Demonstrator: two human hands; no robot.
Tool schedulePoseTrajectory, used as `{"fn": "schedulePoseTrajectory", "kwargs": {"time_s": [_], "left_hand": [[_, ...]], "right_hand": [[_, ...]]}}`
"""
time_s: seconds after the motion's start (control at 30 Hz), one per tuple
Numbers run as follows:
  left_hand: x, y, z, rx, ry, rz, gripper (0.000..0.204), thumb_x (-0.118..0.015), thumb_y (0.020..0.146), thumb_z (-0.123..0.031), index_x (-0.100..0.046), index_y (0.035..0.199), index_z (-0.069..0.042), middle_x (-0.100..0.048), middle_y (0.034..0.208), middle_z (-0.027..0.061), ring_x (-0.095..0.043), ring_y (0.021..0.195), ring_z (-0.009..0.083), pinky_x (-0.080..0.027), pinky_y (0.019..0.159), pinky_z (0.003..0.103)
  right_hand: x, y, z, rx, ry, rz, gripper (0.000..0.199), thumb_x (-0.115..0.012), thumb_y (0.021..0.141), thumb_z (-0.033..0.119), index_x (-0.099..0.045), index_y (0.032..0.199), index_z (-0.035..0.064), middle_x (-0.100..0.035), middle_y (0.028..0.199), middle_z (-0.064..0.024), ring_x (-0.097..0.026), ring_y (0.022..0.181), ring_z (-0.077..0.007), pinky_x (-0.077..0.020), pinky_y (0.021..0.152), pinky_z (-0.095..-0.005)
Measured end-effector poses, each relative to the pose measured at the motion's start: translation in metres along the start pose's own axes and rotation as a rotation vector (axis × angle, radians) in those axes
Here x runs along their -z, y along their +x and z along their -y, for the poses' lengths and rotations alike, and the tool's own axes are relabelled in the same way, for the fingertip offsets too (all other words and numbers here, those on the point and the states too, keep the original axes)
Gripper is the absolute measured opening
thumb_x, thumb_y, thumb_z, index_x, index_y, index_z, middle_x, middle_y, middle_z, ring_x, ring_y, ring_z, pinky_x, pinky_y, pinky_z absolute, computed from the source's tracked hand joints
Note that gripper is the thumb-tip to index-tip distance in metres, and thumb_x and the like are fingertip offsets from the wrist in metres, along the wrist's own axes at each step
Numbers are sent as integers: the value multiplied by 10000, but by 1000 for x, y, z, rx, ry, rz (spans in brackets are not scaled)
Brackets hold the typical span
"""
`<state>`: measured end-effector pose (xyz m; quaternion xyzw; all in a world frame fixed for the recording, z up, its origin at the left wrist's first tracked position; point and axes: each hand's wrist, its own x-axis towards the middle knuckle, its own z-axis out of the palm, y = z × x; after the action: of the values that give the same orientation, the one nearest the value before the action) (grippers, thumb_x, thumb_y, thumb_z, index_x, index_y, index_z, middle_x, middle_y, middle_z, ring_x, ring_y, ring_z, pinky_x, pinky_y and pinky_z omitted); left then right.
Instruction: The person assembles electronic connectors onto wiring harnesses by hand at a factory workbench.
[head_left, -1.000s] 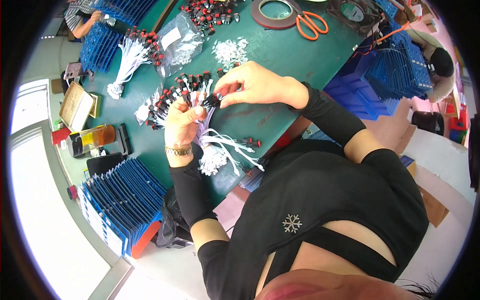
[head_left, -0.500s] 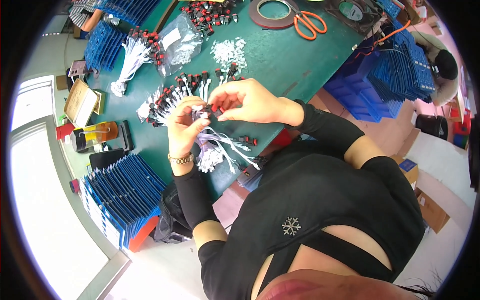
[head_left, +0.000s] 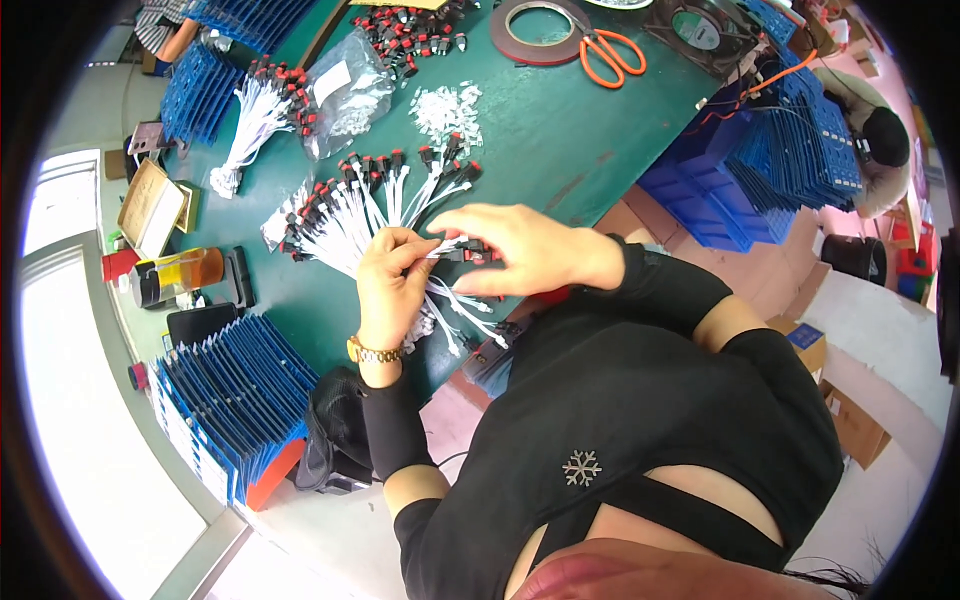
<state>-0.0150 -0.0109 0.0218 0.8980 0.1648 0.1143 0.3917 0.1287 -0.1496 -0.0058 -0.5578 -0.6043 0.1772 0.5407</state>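
Note:
My left hand grips a bundle of white wires that fans out over the green table, each wire ending in a small black and red connector. My right hand pinches one black and red connector on the end of a white wire, right beside the left fingers. Loose white wire tails hang below both hands toward the table's near edge.
A second wire bundle, a clear plastic bag, small white parts, loose connectors, a tape roll and orange scissors lie farther back. Blue stacked trays stand left, more at the right. An orange bottle lies at left.
Both hands have shifted nearer and slightly left with the wire bundle. My right hand now pinches one connector next to the left fingers.

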Motion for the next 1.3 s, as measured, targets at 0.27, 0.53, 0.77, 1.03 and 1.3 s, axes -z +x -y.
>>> {"fn": "schedulePoseTrajectory", "kwargs": {"time_s": [0.27, 0.53, 0.77, 1.03, 1.3], "left_hand": [[17, 12, 3, 178, -396, -15, 313, -380, 696, 139, -553, 925, 16, -519, 1064, 97, -541, 973, 181, -433, 830, 282], [-15, 65, 3, 98, 396, 91, 315, -719, 669, -126, -544, 873, 38, -595, 784, 194, -593, 712, 331, -468, 626, 377], [-17, 66, 9, 280, 397, 277, 151, -533, 725, -85, -555, 826, 25, -611, 660, 144, -599, 611, 283, -459, 567, 348], [6, 54, 47, 373, -1482, 223, 366, -440, 897, -145, -416, 1211, 42, -433, 688, 11, -362, 484, 51, -311, 466, 207], [4, 57, 39, 409, -1627, -66, 342, -433, 930, -160, -415, 1200, 49, -467, 909, 64, -356, 587, 68, -326, 478, 203]], "right_hand": [[-31, -12, 4, 40, -170, -111, 381, -633, 750, 89, -520, 1105, 8, -564, 725, -111, -568, 601, -278, -465, 532, -351], [-41, -24, 14, 48, -191, 48, 345, -650, 737, 138, -540, 1027, -13, -563, 761, -102, -586, 616, -262, -484, 536, -340], [-53, -33, 28, 49, -67, 141, 432, -631, 762, 150, -489, 1119, -47, -564, 893, -155, -600, 642, -296, -496, 546, -354], [-60, -38, 30, 297, -402, 247, 404, -591, 773, 195, -525, 1101, -30, -560, 841, -90, -571, 652, -199, -467, 538, -289], [-39, -30, 21, 252, -192, 359, 498, -617, 777, 321, -509, 1150, 9, -580, 959, -115, -602, 741, -225, -503, 612, -306]]}}
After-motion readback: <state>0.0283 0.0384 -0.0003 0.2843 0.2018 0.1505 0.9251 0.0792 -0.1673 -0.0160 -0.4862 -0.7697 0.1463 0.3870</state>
